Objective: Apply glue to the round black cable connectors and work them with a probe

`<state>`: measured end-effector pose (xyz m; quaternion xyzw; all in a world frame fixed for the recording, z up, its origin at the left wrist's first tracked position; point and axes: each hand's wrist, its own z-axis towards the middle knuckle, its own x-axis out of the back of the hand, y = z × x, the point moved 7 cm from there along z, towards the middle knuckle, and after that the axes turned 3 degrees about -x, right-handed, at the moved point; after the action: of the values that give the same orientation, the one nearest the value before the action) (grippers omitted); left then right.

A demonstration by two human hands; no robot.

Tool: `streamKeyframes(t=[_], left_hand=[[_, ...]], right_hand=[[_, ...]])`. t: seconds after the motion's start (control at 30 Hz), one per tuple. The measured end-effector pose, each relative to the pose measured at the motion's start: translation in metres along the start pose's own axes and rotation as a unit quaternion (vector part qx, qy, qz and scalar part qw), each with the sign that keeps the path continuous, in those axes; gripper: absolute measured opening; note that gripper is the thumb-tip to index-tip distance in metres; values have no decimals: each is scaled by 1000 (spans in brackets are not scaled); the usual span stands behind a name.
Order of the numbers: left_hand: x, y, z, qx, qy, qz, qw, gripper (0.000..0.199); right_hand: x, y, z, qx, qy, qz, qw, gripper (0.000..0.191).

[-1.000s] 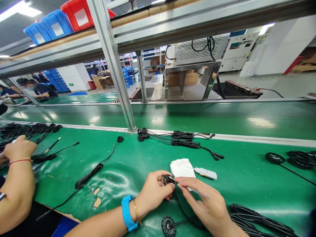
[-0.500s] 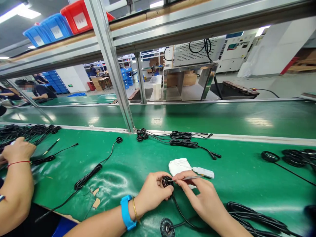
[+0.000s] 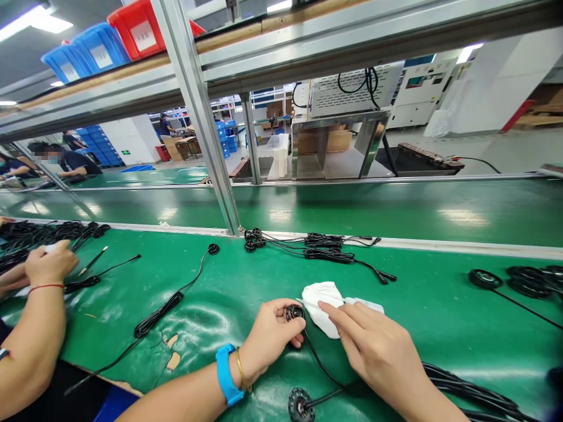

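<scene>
My left hand [image 3: 273, 329] pinches a small round black part [image 3: 295, 314] between thumb and fingers, its face turned up. From that part a black cable [image 3: 317, 362] runs down to the green mat. My right hand [image 3: 373, 346] grips a thin metal tool [image 3: 308, 303] that looks like tweezers; its tip is just above and right of the round part, apart from it. Under the tool lies a crumpled white cloth or tissue [image 3: 323, 322]. Partly behind my right fingers is a small clear bottle [image 3: 366, 304]. Another round black part [image 3: 301, 404] lies near the front edge.
Bundled cables with round ends [image 3: 328, 253] lie by the metal post [image 3: 206, 129]. More cables sit at right [image 3: 525, 281] and lower right [image 3: 470, 387]. A single coiled cable [image 3: 158, 313] lies left. A co-worker's hand [image 3: 50, 264] holds something white beside a cable pile.
My right hand has drawn the tool's tip off the round part, up and to the right. My left hand tilts the part's face upward. The co-worker's hand has shifted right.
</scene>
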<state>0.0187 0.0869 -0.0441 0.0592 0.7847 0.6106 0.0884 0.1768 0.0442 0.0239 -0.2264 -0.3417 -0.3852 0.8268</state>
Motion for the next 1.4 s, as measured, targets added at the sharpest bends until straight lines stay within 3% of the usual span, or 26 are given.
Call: streamKeyframes(t=[0.8, 1.4], left_hand=[[3, -8, 4, -5, 30, 8, 999, 39], [3, -5, 3, -32, 8, 50, 998, 35]], right_hand=[[-1, -27, -1, 34, 5, -86, 996, 29], [1, -21, -3, 25, -10, -54, 998, 31]])
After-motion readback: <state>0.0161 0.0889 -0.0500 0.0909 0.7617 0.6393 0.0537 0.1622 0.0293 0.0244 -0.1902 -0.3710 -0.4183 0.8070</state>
